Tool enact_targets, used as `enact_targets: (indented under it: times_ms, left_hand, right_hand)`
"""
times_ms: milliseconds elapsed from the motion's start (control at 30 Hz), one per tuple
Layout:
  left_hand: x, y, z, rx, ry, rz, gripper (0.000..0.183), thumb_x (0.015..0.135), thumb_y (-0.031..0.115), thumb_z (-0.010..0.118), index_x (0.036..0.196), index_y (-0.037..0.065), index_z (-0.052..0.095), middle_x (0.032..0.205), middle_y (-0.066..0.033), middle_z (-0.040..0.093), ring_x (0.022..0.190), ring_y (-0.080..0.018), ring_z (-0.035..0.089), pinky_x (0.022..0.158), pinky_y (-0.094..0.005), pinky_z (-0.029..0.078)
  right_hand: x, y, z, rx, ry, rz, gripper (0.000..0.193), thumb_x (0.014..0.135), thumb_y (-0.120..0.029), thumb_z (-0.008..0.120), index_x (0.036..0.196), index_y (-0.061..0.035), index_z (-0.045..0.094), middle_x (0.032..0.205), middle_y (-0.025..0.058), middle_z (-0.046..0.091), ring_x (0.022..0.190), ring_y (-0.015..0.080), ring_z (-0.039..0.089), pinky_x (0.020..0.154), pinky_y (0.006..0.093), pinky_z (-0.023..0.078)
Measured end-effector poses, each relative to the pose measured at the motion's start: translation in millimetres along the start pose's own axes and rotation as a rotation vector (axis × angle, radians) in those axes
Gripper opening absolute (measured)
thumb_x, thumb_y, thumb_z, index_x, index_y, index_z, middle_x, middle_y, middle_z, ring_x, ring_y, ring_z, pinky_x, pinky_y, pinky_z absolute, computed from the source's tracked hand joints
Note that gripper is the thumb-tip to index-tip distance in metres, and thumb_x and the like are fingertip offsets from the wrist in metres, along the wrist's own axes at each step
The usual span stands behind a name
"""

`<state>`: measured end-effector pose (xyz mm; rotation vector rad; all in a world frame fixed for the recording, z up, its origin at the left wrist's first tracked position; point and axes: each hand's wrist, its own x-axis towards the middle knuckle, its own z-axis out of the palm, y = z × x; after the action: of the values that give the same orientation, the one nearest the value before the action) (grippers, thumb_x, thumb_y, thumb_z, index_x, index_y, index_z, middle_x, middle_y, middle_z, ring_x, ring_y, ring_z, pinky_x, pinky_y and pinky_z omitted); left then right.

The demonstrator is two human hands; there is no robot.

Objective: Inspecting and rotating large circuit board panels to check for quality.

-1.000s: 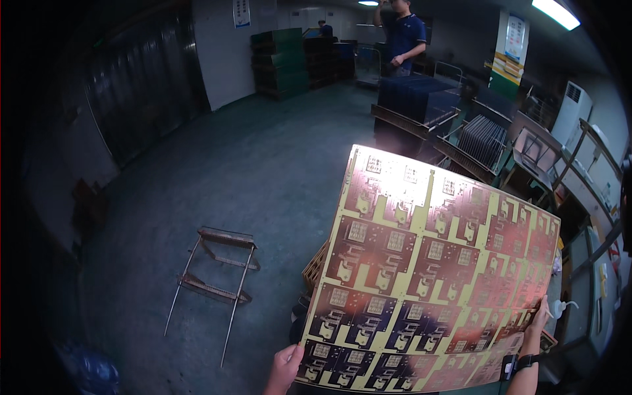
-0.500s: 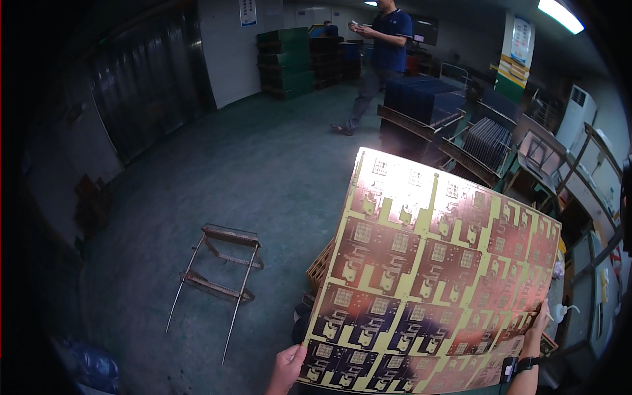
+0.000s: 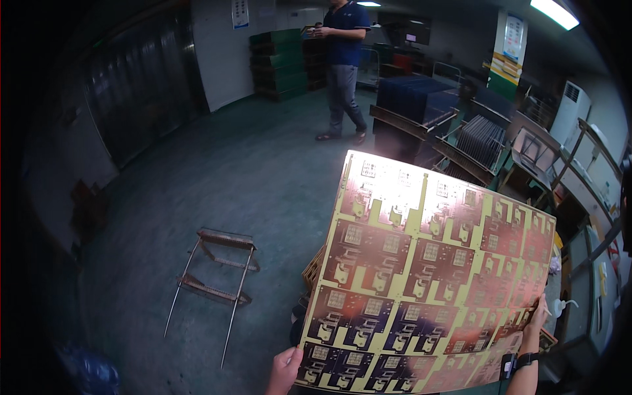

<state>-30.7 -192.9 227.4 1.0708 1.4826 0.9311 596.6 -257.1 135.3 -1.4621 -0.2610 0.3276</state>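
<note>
A large copper-coloured circuit board panel [image 3: 434,266] with yellowish gaps between its repeated patterns is held up, tilted, in front of me. My left hand [image 3: 286,370] pinches its lower left edge, the thumb against the rim. On the opposite side, my right hand [image 3: 536,321] grips the right edge near the bottom, with a dark band around that wrist. Bright glare washes out the panel's upper left part. The fingers behind the panel are hidden.
A metal rack frame [image 3: 214,266] stands on the green floor to the left. Beyond the panel are stacked dark panels [image 3: 415,99] and a slotted rack of boards [image 3: 482,137]. A person [image 3: 343,66] stands farther back, near green crates [image 3: 278,62]. A white squeeze bottle [image 3: 559,307] is at right.
The panel has shifted slightly left in the view, still in both hands. The person in the background has stepped to the left.
</note>
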Motion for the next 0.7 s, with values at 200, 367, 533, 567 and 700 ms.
enact_targets:
  times_ms: [200, 367, 533, 567, 700]
  left_hand:
    - [2, -4, -1, 0.03, -0.001, 0.013, 0.034, 0.09, 0.026, 0.048, 0.064, 0.004, 0.049, 0.057, 0.0042, 0.042, 0.053, -0.0036, 0.036, 0.047, -0.0201, 0.027]
    - [-1, -4, -3, 0.163, -0.059, 0.04, 0.027, 0.092, 0.02, 0.044, 0.095, -0.002, 0.06, 0.068, 0.003, 0.051, 0.058, -0.0053, 0.041, 0.052, -0.0208, 0.037]
    - [0, -23, 1, 0.021, -0.021, -0.006, 0.033, 0.093, 0.029, 0.044, 0.09, 0.0, 0.06, 0.064, 0.0063, 0.047, 0.057, -0.0037, 0.04, 0.048, -0.0205, 0.034]
    - [-1, -19, 3, -0.054, -0.047, -0.125, 0.033, 0.093, 0.03, 0.044, 0.09, 0.001, 0.06, 0.063, 0.0067, 0.046, 0.056, -0.0032, 0.04, 0.047, -0.0198, 0.033]
    - [-11, -14, 27, -0.175, 0.068, -0.088, 0.031, 0.092, 0.032, 0.044, 0.084, 0.006, 0.059, 0.061, 0.0065, 0.045, 0.051, -0.003, 0.04, 0.044, -0.0185, 0.032]
  right_hand:
    - [-3, -7, 5, -0.017, -0.05, -0.019, 0.024, 0.088, -0.03, 0.053, 0.076, -0.0096, 0.056, 0.065, -0.0069, 0.045, 0.058, 0.0034, 0.04, 0.054, 0.0191, 0.032]
    - [-12, -15, 20, 0.014, 0.044, -0.03, 0.026, 0.089, -0.031, 0.052, 0.072, -0.0105, 0.053, 0.063, -0.0067, 0.043, 0.057, 0.0037, 0.039, 0.053, 0.0196, 0.031]
    - [-3, -14, 10, 0.008, -0.01, -0.04, 0.03, 0.09, -0.03, 0.049, 0.067, -0.0113, 0.048, 0.062, -0.0069, 0.041, 0.056, 0.0036, 0.036, 0.051, 0.0206, 0.029]
    - [0, -11, 11, 0.013, -0.007, -0.043, 0.03, 0.09, -0.03, 0.049, 0.067, -0.0113, 0.048, 0.062, -0.0069, 0.041, 0.056, 0.0036, 0.036, 0.051, 0.0206, 0.029]
    - [4, -16, 17, 0.029, -0.008, -0.081, 0.032, 0.09, -0.028, 0.048, 0.064, -0.0099, 0.049, 0.06, -0.0061, 0.042, 0.055, 0.0044, 0.036, 0.051, 0.0213, 0.029]
